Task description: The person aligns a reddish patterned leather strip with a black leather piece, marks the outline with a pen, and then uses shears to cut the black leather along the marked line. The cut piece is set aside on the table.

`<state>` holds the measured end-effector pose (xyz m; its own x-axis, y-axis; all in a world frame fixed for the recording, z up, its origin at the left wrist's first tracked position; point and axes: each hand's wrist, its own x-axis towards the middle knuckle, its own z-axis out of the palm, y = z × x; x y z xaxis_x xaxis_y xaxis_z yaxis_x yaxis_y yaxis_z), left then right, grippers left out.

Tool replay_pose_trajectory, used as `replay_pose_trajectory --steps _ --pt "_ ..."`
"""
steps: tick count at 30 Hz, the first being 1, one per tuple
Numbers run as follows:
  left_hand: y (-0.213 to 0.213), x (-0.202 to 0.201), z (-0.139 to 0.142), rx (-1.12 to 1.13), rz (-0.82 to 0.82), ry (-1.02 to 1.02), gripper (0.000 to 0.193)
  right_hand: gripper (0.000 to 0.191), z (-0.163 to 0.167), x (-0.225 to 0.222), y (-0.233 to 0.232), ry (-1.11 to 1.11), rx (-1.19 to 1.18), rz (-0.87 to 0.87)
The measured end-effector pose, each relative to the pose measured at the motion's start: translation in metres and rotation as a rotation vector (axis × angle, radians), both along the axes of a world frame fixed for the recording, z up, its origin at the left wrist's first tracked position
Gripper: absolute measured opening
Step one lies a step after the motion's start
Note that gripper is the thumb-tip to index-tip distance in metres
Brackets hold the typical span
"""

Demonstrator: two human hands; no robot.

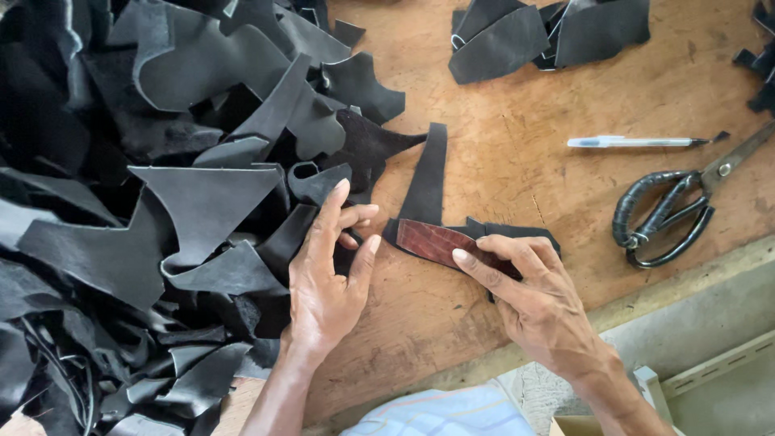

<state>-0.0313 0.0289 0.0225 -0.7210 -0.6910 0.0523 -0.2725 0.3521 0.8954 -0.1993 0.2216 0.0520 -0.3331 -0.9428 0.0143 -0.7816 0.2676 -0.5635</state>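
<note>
My right hand presses its fingers flat on a reddish-brown patterned strip that lies on a black leather piece on the wooden table. A long narrow black leather strip runs up from there. My left hand hovers just left of the strip, fingers apart and empty, at the edge of a large heap of black leather offcuts.
Black-handled scissors lie at the right, a white pen above them. A smaller stack of black leather pieces sits at the top. The table's front edge runs diagonally at lower right, with concrete floor and a cardboard box below.
</note>
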Motion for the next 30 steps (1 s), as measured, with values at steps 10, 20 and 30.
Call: replay_pose_trajectory --steps 10,20,30 --pt "0.008 -0.011 0.018 -0.218 -0.1 -0.017 0.041 0.066 -0.001 -0.001 0.001 -0.01 -0.004 0.006" --pt "0.02 -0.016 0.028 -0.071 -0.303 -0.046 0.051 0.053 -0.003 -0.009 0.005 -0.238 -0.024 -0.094" --pt "0.016 -0.016 0.021 0.04 -0.287 -0.034 0.05 0.032 -0.005 -0.022 0.01 -0.539 -0.05 -0.323"
